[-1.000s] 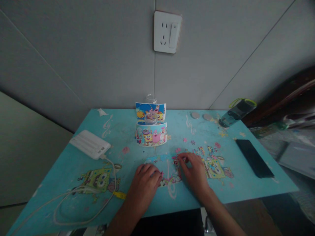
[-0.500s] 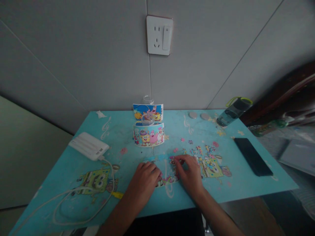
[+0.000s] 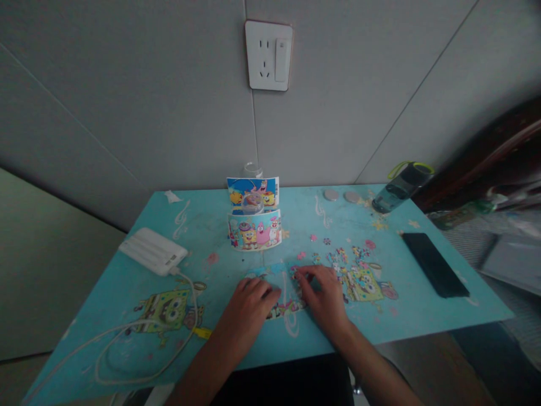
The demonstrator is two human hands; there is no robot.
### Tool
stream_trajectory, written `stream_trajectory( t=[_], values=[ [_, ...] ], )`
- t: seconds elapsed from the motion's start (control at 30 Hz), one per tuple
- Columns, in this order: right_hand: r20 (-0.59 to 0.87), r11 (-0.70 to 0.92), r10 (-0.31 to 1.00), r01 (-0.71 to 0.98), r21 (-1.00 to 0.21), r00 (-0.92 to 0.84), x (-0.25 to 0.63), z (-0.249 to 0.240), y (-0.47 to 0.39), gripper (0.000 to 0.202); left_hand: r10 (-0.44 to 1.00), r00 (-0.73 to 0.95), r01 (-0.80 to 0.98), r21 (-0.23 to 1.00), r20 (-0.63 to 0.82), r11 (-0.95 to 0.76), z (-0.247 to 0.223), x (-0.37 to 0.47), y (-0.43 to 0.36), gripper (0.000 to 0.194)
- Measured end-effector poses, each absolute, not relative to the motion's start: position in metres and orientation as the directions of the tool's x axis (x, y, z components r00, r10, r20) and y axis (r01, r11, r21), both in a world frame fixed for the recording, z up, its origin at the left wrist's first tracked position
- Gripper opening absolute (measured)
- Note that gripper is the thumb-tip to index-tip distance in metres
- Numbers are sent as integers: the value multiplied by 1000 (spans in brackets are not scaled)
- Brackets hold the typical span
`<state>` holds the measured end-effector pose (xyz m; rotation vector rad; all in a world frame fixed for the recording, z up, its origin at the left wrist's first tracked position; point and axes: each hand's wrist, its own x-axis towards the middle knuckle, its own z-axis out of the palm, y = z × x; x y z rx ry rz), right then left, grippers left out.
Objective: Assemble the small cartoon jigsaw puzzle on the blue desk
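Observation:
A partly joined jigsaw puzzle (image 3: 287, 309) lies on the table as a strip-like outline, with the table's surface showing through its middle. At its left side rests my left hand (image 3: 250, 307), fingers loosely spread and thumb reaching toward the middle; it covers part of the outline. My right hand (image 3: 323, 290) is at the right side, with thumb and forefinger pinched on a small puzzle piece (image 3: 294, 272) at the upper right of the outline. Several loose puzzle pieces (image 3: 338, 257) are scattered beyond and right of that hand.
Behind the puzzle stand printed picture cards (image 3: 255, 234) with clear cups. On the left lie a white power bank (image 3: 153, 250) and its cable. To the right are a phone (image 3: 435, 265), a tilted-looking water bottle (image 3: 401, 189) and two round lids (image 3: 331, 195).
My left thumb has moved a little outward to the right, away from the fingers. My right hand keeps its pinch in nearly the same place. The view has shifted slightly.

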<state>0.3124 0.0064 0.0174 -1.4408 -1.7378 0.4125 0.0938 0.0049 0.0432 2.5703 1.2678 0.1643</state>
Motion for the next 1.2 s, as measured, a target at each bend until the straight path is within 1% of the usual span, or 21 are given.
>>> stream_trajectory(
  t=[0.17, 0.37, 0.47, 0.6, 0.73, 0.83, 1.03, 1.1, 1.2],
  values=[
    [380, 294, 925, 657, -694, -12, 311, 19, 6, 8, 785, 619, 749, 286, 22, -598, 43, 93, 3, 32],
    [396, 300, 918, 667, -682, -9, 311, 19, 7, 8, 784, 618, 744, 282, 53, -606, 41, 97, 2, 27],
    [389, 297, 921, 664, -686, -10, 310, 17, 7, 8, 789, 611, 747, 285, 64, -601, 41, 97, 0, 28],
    [375, 293, 927, 659, -693, -18, 311, 17, 7, 8, 810, 573, 756, 301, 127, -581, 42, 92, -3, 33],
    [371, 298, 928, 660, -690, -31, 311, 17, 7, 9, 818, 545, 760, 305, 184, -574, 41, 85, -5, 29],
    [370, 313, 927, 668, -675, -60, 309, 17, 6, 8, 811, 526, 765, 275, 257, -583, 40, 79, -7, 28],
    [392, 397, 902, 708, -584, -181, 306, 13, 3, 5, 748, 407, 786, 215, 525, -579, 39, 57, -15, 30],
    [448, 458, 865, 719, -523, -225, 307, 7, 6, 8, 729, 387, 807, 175, 565, -564, 34, 44, -18, 32],
    [549, 552, 787, 718, -424, -281, 310, -1, 14, 8, 672, 384, 831, 80, 633, -550, 20, 27, -20, 33]
  ],
)
